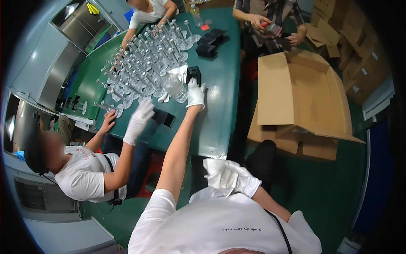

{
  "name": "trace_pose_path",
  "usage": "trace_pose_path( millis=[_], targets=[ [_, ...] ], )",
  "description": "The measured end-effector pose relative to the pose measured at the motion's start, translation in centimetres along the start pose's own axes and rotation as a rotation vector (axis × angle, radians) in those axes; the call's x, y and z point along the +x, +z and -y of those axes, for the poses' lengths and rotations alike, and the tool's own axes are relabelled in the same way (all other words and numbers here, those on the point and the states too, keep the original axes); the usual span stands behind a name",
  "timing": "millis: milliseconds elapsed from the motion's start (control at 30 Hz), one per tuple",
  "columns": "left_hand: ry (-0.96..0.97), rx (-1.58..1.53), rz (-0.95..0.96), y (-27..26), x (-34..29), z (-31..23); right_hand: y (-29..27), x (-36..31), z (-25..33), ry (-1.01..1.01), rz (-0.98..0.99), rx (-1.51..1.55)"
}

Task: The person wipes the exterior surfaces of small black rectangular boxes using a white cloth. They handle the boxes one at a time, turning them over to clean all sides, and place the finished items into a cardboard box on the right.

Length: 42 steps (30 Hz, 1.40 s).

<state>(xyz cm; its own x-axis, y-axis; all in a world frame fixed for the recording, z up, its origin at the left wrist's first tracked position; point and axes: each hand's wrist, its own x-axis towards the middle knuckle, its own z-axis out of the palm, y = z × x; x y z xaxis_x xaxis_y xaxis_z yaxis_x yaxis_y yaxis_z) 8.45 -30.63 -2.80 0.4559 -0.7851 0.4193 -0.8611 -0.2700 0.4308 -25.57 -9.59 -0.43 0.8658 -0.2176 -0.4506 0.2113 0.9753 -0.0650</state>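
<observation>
My left hand [196, 96], in a white glove, reaches far across the green table. Its fingers and thumb are at the near end of a small black box [193, 73] and appear to grip it. A clear plastic bottle or bag-like container [173, 86] lies just left of that hand. My right hand [246, 181], also gloved, is close to my body with its fingers closed around a crumpled white cloth [219, 174]. Another black box [163, 117] rests nearer to me on the table, beside a co-worker's gloved hand [141, 115].
Many clear stands with metal stems [148, 55] crowd the far left of the green table [218, 122]. Black holders [210, 42] and a bottle [196, 15] stand beyond. An open cardboard box [308, 93] is at right. Co-workers sit left, at the far end and far right.
</observation>
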Motion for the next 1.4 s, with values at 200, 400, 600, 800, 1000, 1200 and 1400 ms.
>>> trace_pose_path(
  millis=[200,400,600,800,1000,1200,1400],
  targets=[
    [-0.143,-0.166,-0.067,0.6,2.0,-1.5,0.5,-1.2,-0.3,-0.066,-0.064,-0.098],
    [-0.643,-1.412,0.176,-2.4,-5.6,-2.8,0.5,0.0,7.2,-0.691,-0.137,-0.405],
    [-1.107,-2.267,0.552,-9.0,-16.6,-13.1,10.5,0.8,13.2,-1.617,-0.505,-1.650],
    [-0.496,-1.636,0.654,-8.1,-18.9,-10.9,8.5,4.1,7.0,-1.606,-0.322,-1.865],
    [-0.718,-2.334,0.924,-8.2,-17.6,-7.2,4.6,1.1,3.4,-0.893,-0.164,-1.383],
    [-0.551,-1.881,0.491,-10.7,-19.4,-11.0,-0.3,0.9,8.5,-0.707,-0.231,-0.084],
    [-0.502,-1.296,0.526,-12.0,-21.9,-12.1,3.2,2.1,9.9,-0.846,-0.083,-0.359]
  ],
)
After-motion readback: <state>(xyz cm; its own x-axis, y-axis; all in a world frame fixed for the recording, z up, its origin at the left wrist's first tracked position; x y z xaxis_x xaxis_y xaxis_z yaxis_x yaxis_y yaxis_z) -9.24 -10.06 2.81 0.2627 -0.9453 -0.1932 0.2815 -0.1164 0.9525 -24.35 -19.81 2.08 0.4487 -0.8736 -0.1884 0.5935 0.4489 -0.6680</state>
